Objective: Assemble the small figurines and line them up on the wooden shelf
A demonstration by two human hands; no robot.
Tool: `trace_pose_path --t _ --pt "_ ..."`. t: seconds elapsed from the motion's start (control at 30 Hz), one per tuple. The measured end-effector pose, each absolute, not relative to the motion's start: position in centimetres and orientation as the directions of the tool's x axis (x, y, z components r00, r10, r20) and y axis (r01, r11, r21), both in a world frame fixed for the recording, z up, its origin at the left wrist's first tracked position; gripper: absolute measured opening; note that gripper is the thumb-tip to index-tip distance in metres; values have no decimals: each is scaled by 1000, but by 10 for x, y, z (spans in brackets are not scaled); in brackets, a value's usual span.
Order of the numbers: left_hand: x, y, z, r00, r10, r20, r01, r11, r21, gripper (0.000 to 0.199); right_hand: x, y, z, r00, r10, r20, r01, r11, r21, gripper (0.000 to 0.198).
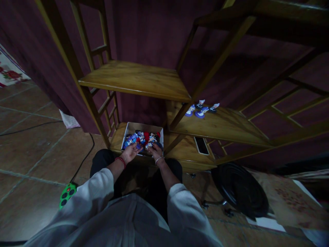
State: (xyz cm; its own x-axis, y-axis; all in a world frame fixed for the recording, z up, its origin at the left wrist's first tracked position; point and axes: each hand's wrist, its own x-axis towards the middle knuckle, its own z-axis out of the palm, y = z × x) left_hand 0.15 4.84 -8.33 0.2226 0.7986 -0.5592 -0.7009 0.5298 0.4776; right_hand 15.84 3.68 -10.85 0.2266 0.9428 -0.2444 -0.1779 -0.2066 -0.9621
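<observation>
A shallow white-edged box (124, 138) on the low shelf holds several small figurines (140, 136) in blue, white, red and black. My left hand (130, 153) is at the box's near edge, palm partly turned up and fingers apart, beside a blue-purple piece; whether it touches that piece is unclear. At the near right corner, my right hand (156, 151) has its thumb and fingers closed on a small white-and-blue figurine (149, 145). On the raised shelf to the right stand several more figurines (202, 112) with purple or dark bases.
A wooden shelf unit (136, 77) surrounds the box, with a board above it and slanted posts at the right. A phone (202, 145) lies on the low shelf. A black round stool (240, 190) is at right; a green object with dark buttons (68, 195) lies on the tiled floor.
</observation>
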Motion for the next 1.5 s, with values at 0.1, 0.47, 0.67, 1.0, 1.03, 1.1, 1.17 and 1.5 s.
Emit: trace_pose_path --t 0.1,0.47,0.67,1.0,1.03,1.1,1.17,1.5 --pt "2 47 -83 228 811 -538 -678 529 511 11 159 38 -107 236 933 -273 -206 -226 -952 47" --pt "2 43 -79 240 833 -498 -652 518 553 16 153 36 -90 192 955 -226 -186 -191 -964 54" --pt "-1 44 -78 248 807 -536 -686 537 491 20 146 37 -88 188 955 -229 -153 -202 -967 51" --pt "0 45 -78 225 814 -535 -694 519 498 18 135 43 -96 168 977 -131 -44 -125 -991 42" --pt "0 44 -78 230 819 -526 -695 517 500 19 134 43 -97 167 976 -139 -40 -134 -990 42" --pt "-1 43 -77 240 823 -514 -697 515 499 22 132 43 -97 168 973 -160 -41 -155 -987 42" --pt "-2 43 -77 242 825 -512 -700 514 497 23 131 43 -99 175 969 -172 -40 -168 -985 42" --pt "1 43 -82 222 844 -489 -682 493 540 20 132 44 -100 181 965 -192 -30 -189 -981 40"
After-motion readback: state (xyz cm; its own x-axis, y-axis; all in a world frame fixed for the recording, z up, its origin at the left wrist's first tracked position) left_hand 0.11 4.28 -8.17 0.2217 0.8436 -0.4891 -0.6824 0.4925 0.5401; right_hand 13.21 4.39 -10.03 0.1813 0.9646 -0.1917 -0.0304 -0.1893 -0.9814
